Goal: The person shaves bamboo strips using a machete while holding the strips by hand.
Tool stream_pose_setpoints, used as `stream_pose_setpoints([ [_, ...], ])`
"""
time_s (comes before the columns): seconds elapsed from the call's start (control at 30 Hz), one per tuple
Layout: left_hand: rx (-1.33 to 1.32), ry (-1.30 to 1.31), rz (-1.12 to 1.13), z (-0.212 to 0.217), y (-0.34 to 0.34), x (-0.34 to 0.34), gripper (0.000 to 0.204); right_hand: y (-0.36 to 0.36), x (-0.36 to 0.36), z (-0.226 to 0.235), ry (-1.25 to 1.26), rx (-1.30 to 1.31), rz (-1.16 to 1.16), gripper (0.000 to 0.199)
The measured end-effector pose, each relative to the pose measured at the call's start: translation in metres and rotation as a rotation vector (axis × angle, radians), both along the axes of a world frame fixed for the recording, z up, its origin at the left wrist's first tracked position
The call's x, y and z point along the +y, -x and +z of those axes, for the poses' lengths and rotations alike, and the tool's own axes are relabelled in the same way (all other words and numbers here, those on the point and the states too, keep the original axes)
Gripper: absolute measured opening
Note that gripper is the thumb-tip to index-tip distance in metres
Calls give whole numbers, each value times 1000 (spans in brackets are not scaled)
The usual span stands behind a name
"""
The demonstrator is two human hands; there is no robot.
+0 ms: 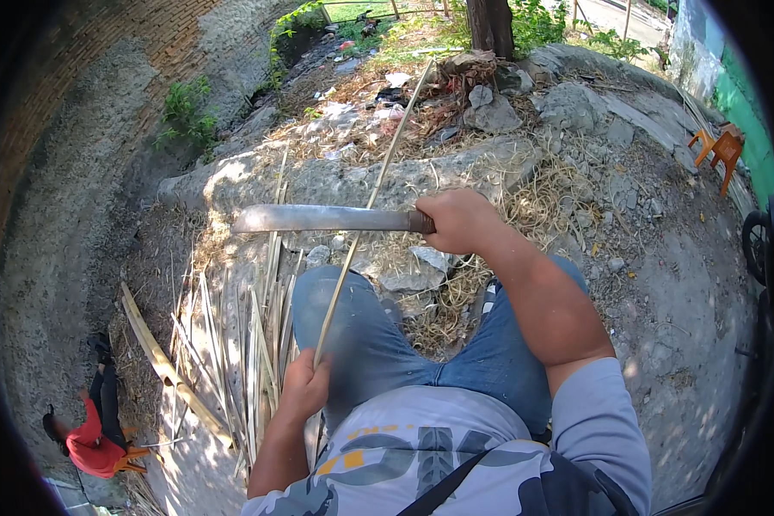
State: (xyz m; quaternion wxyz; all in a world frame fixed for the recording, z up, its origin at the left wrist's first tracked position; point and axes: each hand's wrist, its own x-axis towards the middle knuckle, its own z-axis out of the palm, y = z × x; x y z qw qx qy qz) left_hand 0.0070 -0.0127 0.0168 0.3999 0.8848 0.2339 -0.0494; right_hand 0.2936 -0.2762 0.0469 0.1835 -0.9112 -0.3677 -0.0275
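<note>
My right hand (457, 221) is closed round the handle of a machete (322, 218), whose broad blade points left across the view. My left hand (304, 387) grips a long, thin bamboo strip (385, 163) near my left thigh. From there the strip slants up and away, crossing the machete blade and reaching toward the tree trunk. The blade and the strip meet or overlap in front of my knees; I cannot tell whether they touch. The strip's near end runs down past my left hand, partly hidden by my forearm.
Several split bamboo strips (254, 344) lie on the ground to my left, beside a thicker bamboo pole (159, 357). Curly shavings (537, 202) cover the ground ahead. A person in red (95, 440) sits at far left. An orange plastic chair (724, 155) stands at far right.
</note>
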Motion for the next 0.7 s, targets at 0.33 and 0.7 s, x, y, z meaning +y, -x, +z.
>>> stream_pose_setpoints([
  [0.33,-83,-62,-111,14,8,21,29,-27,-16,-16,-23,-95,73,21],
  [0.7,-111,-50,-75,1,17,21,30,-16,-18,-1,16,44,-68,21],
])
